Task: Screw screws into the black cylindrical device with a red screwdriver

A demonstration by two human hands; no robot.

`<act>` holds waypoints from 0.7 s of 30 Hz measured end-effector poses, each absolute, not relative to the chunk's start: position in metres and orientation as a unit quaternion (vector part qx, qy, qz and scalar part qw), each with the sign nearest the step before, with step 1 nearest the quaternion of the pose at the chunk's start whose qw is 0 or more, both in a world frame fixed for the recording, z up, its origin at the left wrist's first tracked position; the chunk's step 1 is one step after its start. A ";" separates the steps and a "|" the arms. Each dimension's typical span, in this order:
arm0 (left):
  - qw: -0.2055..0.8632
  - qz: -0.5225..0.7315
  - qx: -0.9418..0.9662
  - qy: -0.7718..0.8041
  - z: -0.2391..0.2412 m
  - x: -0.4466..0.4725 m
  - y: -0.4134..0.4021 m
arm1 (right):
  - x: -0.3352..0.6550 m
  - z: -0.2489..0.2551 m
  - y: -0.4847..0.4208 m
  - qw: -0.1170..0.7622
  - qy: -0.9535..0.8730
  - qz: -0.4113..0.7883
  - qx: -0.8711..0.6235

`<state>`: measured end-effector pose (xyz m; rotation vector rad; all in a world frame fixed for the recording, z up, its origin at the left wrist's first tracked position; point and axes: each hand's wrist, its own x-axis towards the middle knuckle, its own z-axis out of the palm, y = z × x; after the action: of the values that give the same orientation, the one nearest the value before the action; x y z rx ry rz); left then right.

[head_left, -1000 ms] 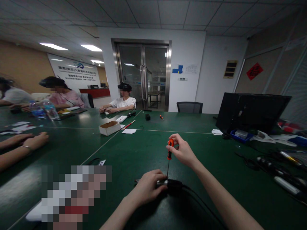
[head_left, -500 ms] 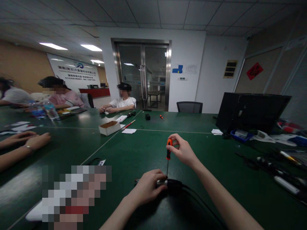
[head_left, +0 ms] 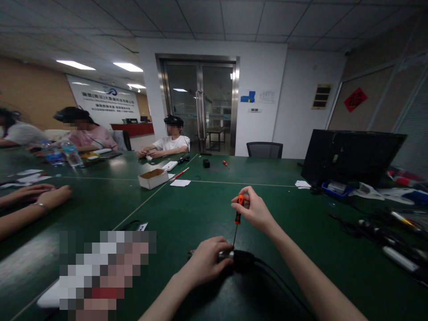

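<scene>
On the green table, a screwdriver [head_left: 239, 209] with an orange-and-black handle stands nearly upright, its top leaning slightly right. The fingers of my right hand [head_left: 256, 209] are closed around its handle. Its thin shaft reaches down to the silver part of a black-and-silver corded device [head_left: 243, 260], though the exact contact point is too small to make out. My left hand [head_left: 209, 258] is wrapped over the device's left portion and hides much of it. From the device's black end, a dark cable runs off to the lower right.
A small open box [head_left: 153, 179] stands beyond my left hand, near a red pencil-like stick [head_left: 179, 174]. Another screwdriver [head_left: 226, 164] lies farther back. A monitor [head_left: 351, 156] and several corded tools occupy the right. Another person's hands [head_left: 50, 198] rest at left.
The screwdriver's handle has shifted slightly right, so its shaft tilts more, while its tip stays at the device. My left hand has not visibly moved.
</scene>
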<state>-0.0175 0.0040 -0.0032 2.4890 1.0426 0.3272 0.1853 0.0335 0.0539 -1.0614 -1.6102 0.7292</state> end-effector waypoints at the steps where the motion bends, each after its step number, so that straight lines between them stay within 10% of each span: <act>1: 0.209 0.118 0.896 0.375 -0.003 -0.017 0.004 | 0.185 0.055 0.033 0.514 -0.671 0.306 -0.437; 21: 0.207 0.118 0.896 0.374 -0.002 -0.017 0.004 | 0.185 0.053 0.034 0.519 -0.672 0.291 -0.440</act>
<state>-0.0175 0.0044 -0.0017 2.4951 1.0425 0.3273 0.1853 0.0342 0.0535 -1.0564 -1.6117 0.6982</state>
